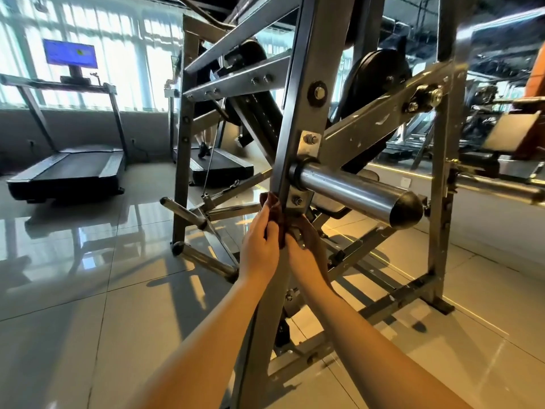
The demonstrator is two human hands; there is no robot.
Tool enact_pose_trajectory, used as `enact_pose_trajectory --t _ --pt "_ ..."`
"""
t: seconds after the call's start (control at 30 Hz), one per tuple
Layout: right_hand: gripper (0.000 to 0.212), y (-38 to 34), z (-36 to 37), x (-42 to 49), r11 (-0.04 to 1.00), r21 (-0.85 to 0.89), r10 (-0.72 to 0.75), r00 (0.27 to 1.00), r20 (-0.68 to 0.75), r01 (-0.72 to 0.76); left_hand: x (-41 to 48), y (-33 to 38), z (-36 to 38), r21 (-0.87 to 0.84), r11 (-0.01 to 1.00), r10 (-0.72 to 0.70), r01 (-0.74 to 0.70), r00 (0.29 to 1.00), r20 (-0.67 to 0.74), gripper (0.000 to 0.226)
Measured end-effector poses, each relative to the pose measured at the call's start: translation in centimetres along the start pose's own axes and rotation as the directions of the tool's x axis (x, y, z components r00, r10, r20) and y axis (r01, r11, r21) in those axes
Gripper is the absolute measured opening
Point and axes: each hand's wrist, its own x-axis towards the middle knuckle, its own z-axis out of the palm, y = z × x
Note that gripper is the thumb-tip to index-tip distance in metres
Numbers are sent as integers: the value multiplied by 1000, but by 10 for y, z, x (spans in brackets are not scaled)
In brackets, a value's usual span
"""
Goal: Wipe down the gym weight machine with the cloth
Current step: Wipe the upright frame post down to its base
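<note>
left hand (259,250), right hand (308,256): fingers grip cloth (272,205) | round upright (298,119) edge | bar (354,190) just above

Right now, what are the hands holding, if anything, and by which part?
A reddish-brown cloth, wrapped round the machine's upright bar: left hand grips its left end, right hand its right end.

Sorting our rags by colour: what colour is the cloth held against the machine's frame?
Dark reddish-brown cloth, head view.

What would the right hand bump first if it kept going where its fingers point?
Probably the bolted bracket just above the right hand, below the chrome bar, pushing its cloth against it. Depth is unclear.
</note>
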Motion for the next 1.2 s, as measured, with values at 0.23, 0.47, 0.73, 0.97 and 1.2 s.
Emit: enact_pose_trajectory --t 0.23,0.47,0.73,0.97,1.2 --pt "33 34 2 -31 988 -149 -58 992 -111 41 -53 -41 -10 22 981 -195 194 976 94 48" --pt "56 71 -14 -29 994 -101 -46 999 28 49 -58 -47 -8 -128 956 -248 264 960 128 42" --pt "40 102 -9 -22 983 -93 -161 987 -17 159 -68 -49 4 -143 932 -332 334 943 34 46" --pt "45 109 6 -23 991 -85 -109 994 -14 107 -91 -86 9 -33 973 -232 231 972 -31 45" --pt "58 134 4 -32 959 -256 -115 993 39 121 -133 -125 4 -6 930 -366 367 929 -45 44"
